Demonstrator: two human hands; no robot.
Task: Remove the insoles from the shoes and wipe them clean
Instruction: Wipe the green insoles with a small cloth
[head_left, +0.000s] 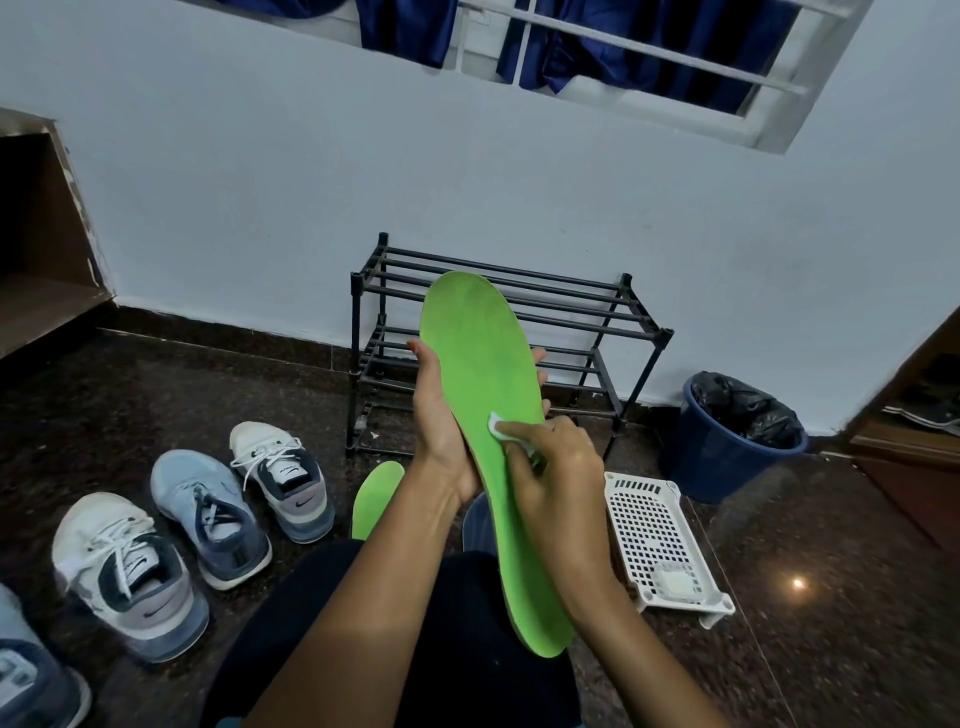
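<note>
Dark stone floor (779, 649). Black rack (571, 301) by the wall, blue bin (727, 462) to its right. Shoes (208, 514) in a row on the floor at left. White tray (649, 530) on the floor at right, with a small white pad in it; can't tell what it is.

Green insole (483, 364) is held up in front of the rack and over the lap. Its long axis is near upright in view: toe end high and far, heel end low, down by the person's knee. Second insole (376, 499) lies on the floor behind the left forearm, partly hidden.

Left hand (441, 431) grips the insole from behind at mid-length, with the thumb on the left edge and fingertips showing past the right edge. Right hand (556, 467) has its fingers curled, pinching a white wipe (496, 427) flat against the insole's face, about mid-length and toward the right edge.

Key relation: the wipe sits mid-face, so the toe half lies up and away from the right fingers, and the heel half lies below them, under the right wrist. Likely strokes run along the long axis while the left hand braces the back. Judged mid-wipe; I can't tell which shoes still hold insoles.
</note>
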